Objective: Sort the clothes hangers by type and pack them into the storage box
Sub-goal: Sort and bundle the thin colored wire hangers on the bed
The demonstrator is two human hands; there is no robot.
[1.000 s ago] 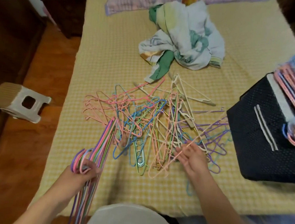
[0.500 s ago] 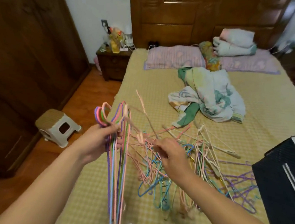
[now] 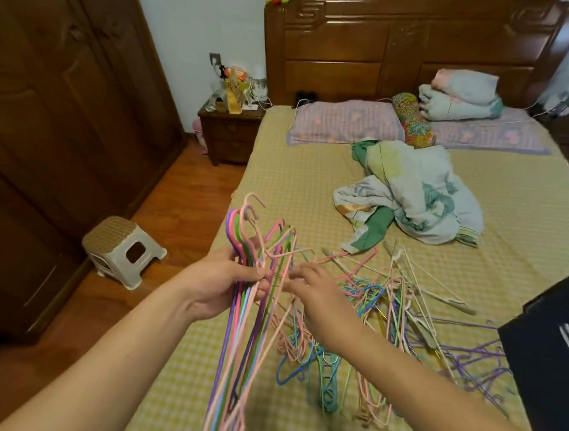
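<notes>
My left hand (image 3: 226,279) grips a bundle of thin coloured wire hangers (image 3: 241,342) by their necks; the hooks stick up above it and the bodies hang down over the bed's edge. My right hand (image 3: 317,294) pinches a pink hanger (image 3: 290,253) right beside the bundle, at the same height as the left hand. A tangled pile of loose hangers (image 3: 391,321) in pink, blue, purple, teal and cream lies on the yellow checked bed (image 3: 299,189). The dark storage box (image 3: 551,369) stands at the right edge of the bed, partly cut off.
A crumpled blanket (image 3: 415,196) lies behind the pile, with pillows (image 3: 346,124) and folded bedding (image 3: 458,96) at the headboard. Left of the bed are a wooden floor, a small stool (image 3: 122,249), a nightstand (image 3: 230,131) and a dark wardrobe (image 3: 43,125).
The view has tilted up from the bed to the room. My left hand lifted the bundle upright, and my right hand rose from the pile with a pink hanger and moved it against the bundle.
</notes>
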